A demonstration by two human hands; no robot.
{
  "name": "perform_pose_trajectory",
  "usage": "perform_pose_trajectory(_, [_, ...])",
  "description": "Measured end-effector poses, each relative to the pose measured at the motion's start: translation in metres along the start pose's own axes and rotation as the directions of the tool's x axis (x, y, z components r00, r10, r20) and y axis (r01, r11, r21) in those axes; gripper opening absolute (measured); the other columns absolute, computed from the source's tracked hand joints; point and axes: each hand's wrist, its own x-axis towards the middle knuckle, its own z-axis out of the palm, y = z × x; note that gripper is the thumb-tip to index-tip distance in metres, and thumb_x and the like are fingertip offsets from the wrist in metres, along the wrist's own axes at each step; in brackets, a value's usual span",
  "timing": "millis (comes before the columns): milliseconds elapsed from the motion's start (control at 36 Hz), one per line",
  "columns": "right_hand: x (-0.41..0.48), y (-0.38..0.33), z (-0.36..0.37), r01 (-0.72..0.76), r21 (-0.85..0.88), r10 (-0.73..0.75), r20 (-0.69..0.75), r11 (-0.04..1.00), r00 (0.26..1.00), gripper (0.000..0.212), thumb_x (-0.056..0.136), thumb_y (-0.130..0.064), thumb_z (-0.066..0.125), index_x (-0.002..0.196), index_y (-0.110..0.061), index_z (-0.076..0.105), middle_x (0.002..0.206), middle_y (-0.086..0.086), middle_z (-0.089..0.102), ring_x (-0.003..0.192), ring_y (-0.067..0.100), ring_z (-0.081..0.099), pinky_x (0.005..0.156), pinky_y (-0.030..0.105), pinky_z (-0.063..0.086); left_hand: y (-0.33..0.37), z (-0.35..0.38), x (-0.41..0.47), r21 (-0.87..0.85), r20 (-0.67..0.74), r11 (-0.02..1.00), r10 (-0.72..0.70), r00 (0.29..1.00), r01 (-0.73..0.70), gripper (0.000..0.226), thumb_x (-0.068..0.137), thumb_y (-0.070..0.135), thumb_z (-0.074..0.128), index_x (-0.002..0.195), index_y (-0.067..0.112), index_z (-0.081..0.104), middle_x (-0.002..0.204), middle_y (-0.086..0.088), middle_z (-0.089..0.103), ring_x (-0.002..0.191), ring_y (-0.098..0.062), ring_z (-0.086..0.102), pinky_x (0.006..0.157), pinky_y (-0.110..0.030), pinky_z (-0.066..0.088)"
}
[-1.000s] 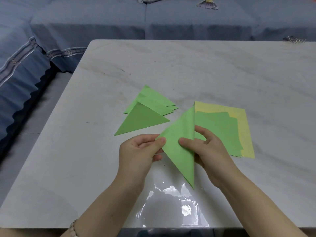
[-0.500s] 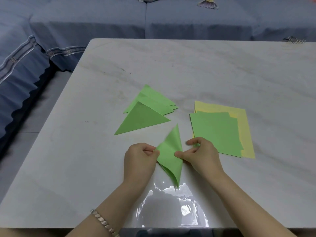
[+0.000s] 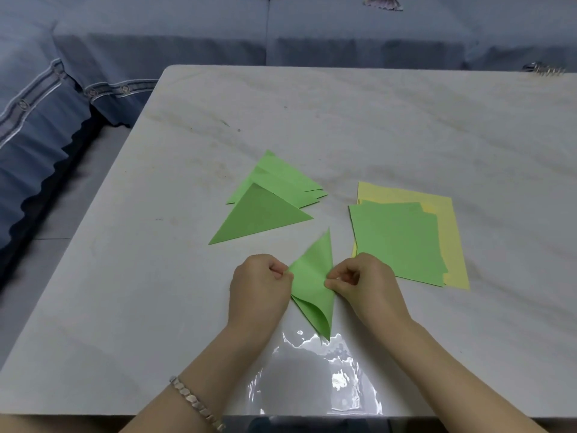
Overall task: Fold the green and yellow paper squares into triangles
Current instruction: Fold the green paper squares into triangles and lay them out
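A green paper sheet is doubled over into a loose triangle near the table's front edge, its tips pointing away from me and toward me. My left hand pinches its left corner and my right hand pinches its right edge. Behind it lie several folded green triangles. To the right sits a stack of flat green squares on top of yellow squares.
The white marble table stretches far back and right. A blue sofa runs behind it and along the left. A small metal object rests at the far right edge. Glare shines on the table's front edge.
The green sheet, held up and wide a second ago, has come down to the table and folded narrower. Both hands moved toward me and closed on its sides.
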Motion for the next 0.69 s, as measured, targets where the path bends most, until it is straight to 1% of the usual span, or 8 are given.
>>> perform_pose_trajectory(139, [-0.008, 0.006, 0.005, 0.083, -0.128, -0.086, -0.017, 0.988, 0.996, 0.011, 0.086, -0.017, 0.064, 0.092, -0.018, 0.073, 0.086, -0.003, 0.053, 0.079, 0.013, 0.051, 0.072, 0.027, 0.041, 0.003, 0.001, -0.002, 0.174, 0.017, 0.979, 0.101, 0.995, -0.103, 0.008, 0.082, 0.011, 0.057, 0.082, 0.011, 0.064, 0.076, 0.0, 0.064, 0.08, -0.021, 0.059, 0.069, -0.03, 0.046])
perform_pose_trajectory(306, [-0.019, 0.01, 0.01, 0.08, -0.218, -0.082, 0.0, 0.973, 0.997, 0.031, 0.092, -0.039, 0.042, 0.106, -0.018, 0.061, 0.08, -0.013, 0.042, 0.067, 0.004, 0.041, 0.053, 0.01, 0.029, 0.004, 0.003, -0.003, 0.303, 0.125, 0.922, 0.213, 0.969, -0.242, 0.026, 0.088, 0.009, 0.049, 0.112, 0.018, 0.053, 0.106, -0.001, 0.051, 0.092, -0.024, 0.054, 0.077, -0.031, 0.04])
perform_pose_trajectory(361, [-0.025, 0.01, 0.009, 0.127, -0.327, -0.128, 0.018, 0.937, 0.992, 0.024, 0.091, -0.033, 0.046, 0.108, -0.022, 0.059, 0.086, -0.013, 0.044, 0.067, 0.005, 0.04, 0.053, 0.01, 0.027, 0.006, 0.003, -0.003, 0.349, 0.184, 0.89, 0.241, 0.953, -0.292, 0.036, 0.09, 0.009, 0.044, 0.123, 0.023, 0.05, 0.109, -0.002, 0.045, 0.094, -0.025, 0.054, 0.076, -0.03, 0.039])
perform_pose_trajectory(389, [-0.027, 0.009, 0.009, 0.171, -0.421, -0.17, 0.039, 0.891, 0.985, 0.022, 0.083, -0.024, 0.061, 0.105, -0.021, 0.063, 0.087, -0.007, 0.049, 0.067, 0.01, 0.044, 0.054, 0.013, 0.028, 0.006, 0.003, -0.003, 0.372, 0.215, 0.874, 0.247, 0.945, -0.313, 0.04, 0.092, 0.011, 0.042, 0.128, 0.026, 0.048, 0.11, -0.002, 0.042, 0.094, -0.024, 0.052, 0.074, -0.028, 0.037])
perform_pose_trajectory(444, [-0.031, 0.009, 0.013, 0.211, -0.597, -0.201, 0.083, 0.774, 0.976, 0.055, 0.045, -0.01, 0.084, 0.098, -0.015, 0.07, 0.079, 0.002, 0.055, 0.058, 0.019, 0.051, 0.048, 0.021, 0.025, 0.006, 0.004, -0.004, 0.389, 0.255, 0.858, 0.25, 0.934, -0.335, 0.039, 0.094, 0.016, 0.041, 0.131, 0.027, 0.047, 0.106, -0.002, 0.039, 0.094, -0.023, 0.05, 0.073, -0.027, 0.033])
perform_pose_trajectory(528, [-0.029, 0.014, 0.021, 0.227, -0.679, -0.228, 0.091, 0.698, 0.97, 0.074, 0.026, -0.005, 0.082, 0.099, -0.008, 0.071, 0.076, 0.006, 0.057, 0.053, 0.021, 0.051, 0.042, 0.023, 0.023, 0.006, 0.005, -0.002, 0.355, 0.242, 0.888, 0.217, 0.946, -0.294, 0.027, 0.096, 0.022, 0.042, 0.121, 0.02, 0.052, 0.097, 0.001, 0.037, 0.089, -0.02, 0.045, 0.074, -0.028, 0.033])
perform_pose_trajectory(639, [-0.018, 0.002, 0.017, 0.144, -0.711, -0.118, 0.086, 0.689, 0.989, 0.076, 0.036, -0.014, 0.086, 0.109, -0.007, 0.067, 0.087, 0.007, 0.059, 0.06, 0.021, 0.056, 0.044, 0.022, 0.021, 0.004, 0.007, 0.001, 0.328, 0.257, 0.912, 0.165, 0.952, -0.247, 0.025, 0.096, 0.023, 0.044, 0.118, 0.018, 0.054, 0.093, 0.001, 0.038, 0.081, -0.018, 0.044, 0.069, -0.028, 0.032])
perform_pose_trajectory(694, [-0.012, -0.005, 0.013, 0.136, -0.686, -0.078, 0.115, 0.714, 0.99, 0.073, 0.073, -0.016, 0.07, 0.138, -0.007, 0.038, 0.118, 0.01, 0.047, 0.09, 0.025, 0.054, 0.056, 0.026, 0.028, 0.002, 0.009, 0.003, 0.262, 0.225, 0.952, 0.101, 0.969, -0.161, 0.022, 0.093, 0.028, 0.047, 0.108, 0.015, 0.055, 0.082, 0.004, 0.041, 0.072, -0.013, 0.045, 0.058, -0.024, 0.028])
